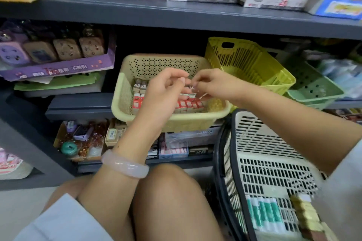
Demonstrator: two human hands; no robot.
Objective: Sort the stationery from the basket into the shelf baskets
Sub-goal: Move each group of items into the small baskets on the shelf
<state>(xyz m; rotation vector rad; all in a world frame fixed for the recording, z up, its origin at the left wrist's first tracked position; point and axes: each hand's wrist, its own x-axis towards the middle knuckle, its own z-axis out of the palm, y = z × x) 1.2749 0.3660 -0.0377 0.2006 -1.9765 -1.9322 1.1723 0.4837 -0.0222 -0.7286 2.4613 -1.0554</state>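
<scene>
Pinching one small item (193, 86) together, both hands (166, 88) over beige basket (121, 92).

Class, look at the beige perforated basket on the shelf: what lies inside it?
Inside the beige basket stand rows of small red-and-white boxes. Both hands cover the middle, so what lies there cannot be seen.

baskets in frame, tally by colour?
Beige basket: 1, on the shelf under both hands
Yellow basket: 1, tilted
Green basket: 1
Cream basket with black rim: 1, on the floor by the right arm
Total: 4
</scene>
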